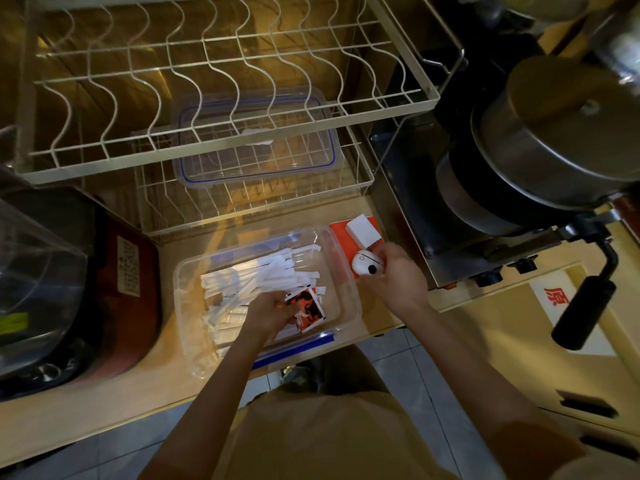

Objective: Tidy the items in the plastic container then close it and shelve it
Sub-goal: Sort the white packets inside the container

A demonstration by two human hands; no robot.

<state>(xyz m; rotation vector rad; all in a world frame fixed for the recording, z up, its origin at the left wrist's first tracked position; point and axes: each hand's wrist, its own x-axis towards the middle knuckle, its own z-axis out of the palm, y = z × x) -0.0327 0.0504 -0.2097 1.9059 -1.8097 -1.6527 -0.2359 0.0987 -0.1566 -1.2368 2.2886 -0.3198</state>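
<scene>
Fingers [381, 252] grip white ball [367, 263] beside container [349, 299]; pot [540, 140] near.

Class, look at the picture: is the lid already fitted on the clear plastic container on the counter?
No: the container is open, with the left hand inside it, and the lid lies on the wire rack.

The left hand [268, 315] covered the near ends of the white paper-wrapped straws [252, 282] and one corner of the orange, black and white packets [309, 308], whose print was too blurred to read. The right hand [398, 275] hid part of the small white round object [365, 265]. The clear blue-sealed plastic lid [256, 140] showed only through rack wires.
</scene>
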